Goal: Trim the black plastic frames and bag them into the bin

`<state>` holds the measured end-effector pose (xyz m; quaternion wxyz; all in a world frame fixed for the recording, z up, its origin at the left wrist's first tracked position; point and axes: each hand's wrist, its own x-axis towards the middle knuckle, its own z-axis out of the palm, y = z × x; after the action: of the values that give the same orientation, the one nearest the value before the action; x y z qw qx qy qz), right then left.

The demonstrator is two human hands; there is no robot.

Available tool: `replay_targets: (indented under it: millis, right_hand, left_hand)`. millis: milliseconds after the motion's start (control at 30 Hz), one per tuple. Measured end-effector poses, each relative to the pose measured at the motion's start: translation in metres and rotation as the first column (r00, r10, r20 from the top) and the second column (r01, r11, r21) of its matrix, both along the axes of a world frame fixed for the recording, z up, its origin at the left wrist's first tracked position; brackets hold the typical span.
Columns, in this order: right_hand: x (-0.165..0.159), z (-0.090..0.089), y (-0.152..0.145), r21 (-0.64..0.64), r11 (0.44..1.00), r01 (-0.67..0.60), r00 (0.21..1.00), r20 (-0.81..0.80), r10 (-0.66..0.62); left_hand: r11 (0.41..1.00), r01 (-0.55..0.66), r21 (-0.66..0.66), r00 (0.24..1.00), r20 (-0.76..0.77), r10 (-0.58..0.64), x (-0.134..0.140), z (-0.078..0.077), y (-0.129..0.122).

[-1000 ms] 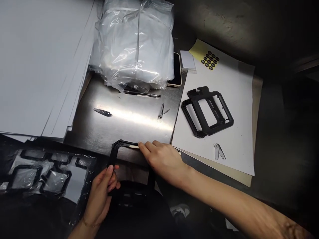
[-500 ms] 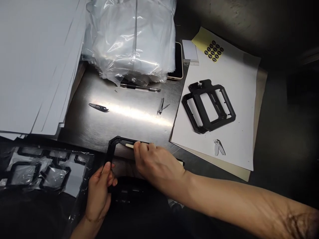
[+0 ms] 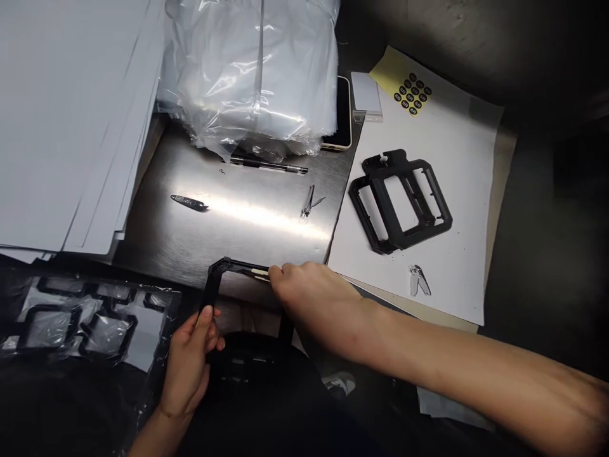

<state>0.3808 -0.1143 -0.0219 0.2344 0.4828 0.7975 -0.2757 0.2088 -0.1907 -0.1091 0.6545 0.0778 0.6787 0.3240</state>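
Observation:
My left hand [image 3: 188, 362] grips the left side of a black plastic frame [image 3: 210, 289], thumb on top and fingers curled behind. My right hand [image 3: 316, 301] is closed at the frame's upper edge, around a thin cream-coloured stick-like tool [image 3: 260, 273]. Its tip shows left of the fingers, along the frame's inner edge; the rest is hidden by the hand. On a white sheet [image 3: 457, 266] to the right lie two overlapping black frames [image 3: 404, 238], with a nail clipper [image 3: 419, 281] below them.
On the metal table [image 3: 238, 235] lie another nail clipper [image 3: 311, 202], a small dark pointed piece [image 3: 189, 203] and a pen [image 3: 269, 166]. Behind are a stack of clear bags [image 3: 257, 76], a phone [image 3: 342, 114] and round stickers [image 3: 413, 93]. White paper [image 3: 61, 114] and bagged frames [image 3: 76, 324] occupy the left.
My right hand has shifted slightly right and turned along the frame's upper edge, with the stick-like tool in it. My left hand keeps its hold on the black plastic frame.

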Motion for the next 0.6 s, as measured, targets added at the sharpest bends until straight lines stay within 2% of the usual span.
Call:
replay_targets:
  millis: [67, 267, 600]
  right_hand:
    - [0.004, -0.004, 0.006, -0.029, 1.000, 0.010, 0.999, -0.030, -0.011]
    - [0.015, -0.021, 0.008, -0.106, 0.983, 0.149, 0.968, -0.187, -0.167]
    - [0.012, -0.020, 0.012, -0.224, 0.939, 0.261, 0.944, -0.145, -0.297]
  left_hand:
    - [1.000, 0.003, -0.004, 1.000, -0.004, -0.003, 0.000, 0.001, 0.001]
    - [1.000, -0.007, 0.013, 0.999, 0.033, 0.006, 0.001, 0.004, 0.001]
    - [1.000, 0.007, 0.007, 1.000, 0.029, -0.007, -0.003, -0.004, -0.002]
